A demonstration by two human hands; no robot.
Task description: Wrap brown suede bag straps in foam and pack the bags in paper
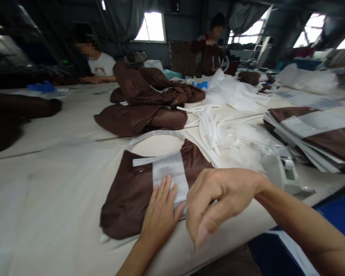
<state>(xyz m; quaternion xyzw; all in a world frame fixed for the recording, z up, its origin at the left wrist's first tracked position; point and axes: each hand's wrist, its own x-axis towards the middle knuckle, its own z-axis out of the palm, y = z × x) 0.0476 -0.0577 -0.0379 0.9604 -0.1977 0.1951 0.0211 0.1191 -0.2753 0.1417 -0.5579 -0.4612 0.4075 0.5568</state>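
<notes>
A brown leather-like handbag (126, 203) lies flat on the table before me, with a pale wrapping strip (168, 165) around its middle. Its strap, wrapped in white (161, 133), arches away from me. My left hand (161, 211) rests on the strip with fingers stretched out. Over the bag's right side, nearer the camera, my right hand (221, 199) is closed, fingers curled down and thumb pressed against them. Whatever it holds, if anything, is hidden.
Brown bags (149, 84) are heaped behind. White tubes (207, 128) and clear plastic (244, 149) lie to the right, beside a tape dispenser (284, 172). A stack of wrapped brown bags (319, 130) sits farther right. Two people (102, 65) work across the table.
</notes>
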